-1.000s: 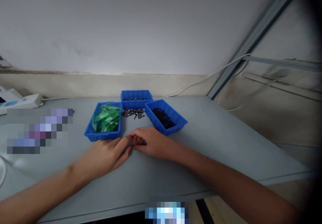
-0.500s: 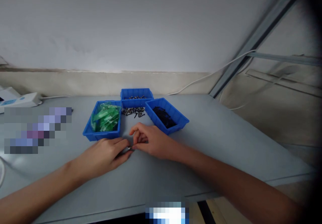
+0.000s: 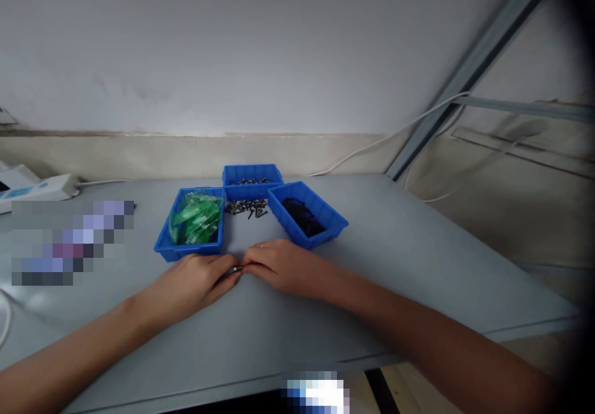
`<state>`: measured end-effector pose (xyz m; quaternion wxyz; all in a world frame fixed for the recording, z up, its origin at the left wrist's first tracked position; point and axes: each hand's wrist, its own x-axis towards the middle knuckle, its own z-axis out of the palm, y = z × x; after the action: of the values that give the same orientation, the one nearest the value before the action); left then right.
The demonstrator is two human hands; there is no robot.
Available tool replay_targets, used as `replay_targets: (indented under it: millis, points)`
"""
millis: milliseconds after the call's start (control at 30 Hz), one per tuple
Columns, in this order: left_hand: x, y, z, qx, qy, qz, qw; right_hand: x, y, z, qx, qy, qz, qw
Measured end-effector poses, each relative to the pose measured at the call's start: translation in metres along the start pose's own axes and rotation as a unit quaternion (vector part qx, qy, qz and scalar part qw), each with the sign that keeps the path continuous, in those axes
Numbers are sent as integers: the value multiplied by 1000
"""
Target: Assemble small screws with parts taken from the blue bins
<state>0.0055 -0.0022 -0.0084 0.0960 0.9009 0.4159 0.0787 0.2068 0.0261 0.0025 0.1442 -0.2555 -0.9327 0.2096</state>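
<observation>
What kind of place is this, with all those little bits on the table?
Probably a workbench, maybe in a small workshop: a flat grey table bears three blue plastic trays, and a loose heap of small, dark, screw-like pieces lies among them.

You work in dim, greyish light, with a soft shadow on the tabletop beneath your right forearm and highlights on the green packets. The right edge falls into black, coarse pixel blocks hide two patches (left and bottom), and the small piece you hold looks blurred.
</observation>
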Motion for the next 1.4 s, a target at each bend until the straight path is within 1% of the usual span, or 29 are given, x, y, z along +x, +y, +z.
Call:
replay_targets:
  millis: [167,367,500,700,767,867,1000,1100,1167,1300,1400]
  points:
    - [2,2,0,-5,28,9,1000,-2,-3,0,-45,14,2,999]
    - [1,8,-4,1,66,33,997,-5,-5,1,-44,25,11,999]
    - [1,10,-4,14,94,49,994,-3,-5,0,-7,18,17,1000]
    - [0,5,-2,16,166,81,983,-1,-5,-3,65,5,36,997]
    - [-1,3,-2,23,166,88,982,-1,-3,-3,64,0,43,997]
    - [-1,0,-2,31,149,90,984,-1,-2,-3,21,3,37,999]
    - [-1,0,-1,28,112,64,991,-2,0,-4,-16,5,26,1000]
    - [-1,0,-1,23,100,52,993,-2,0,-6,-24,-3,17,1000]
    - [-1,0,-1,21,102,51,993,-2,-1,-7,-36,-6,14,999]
    - [-1,1,-1,19,125,49,991,-3,-4,-8,-63,-1,24,998]
    - [-1,2,-1,12,116,44,992,-5,-5,-8,-95,8,15,995]
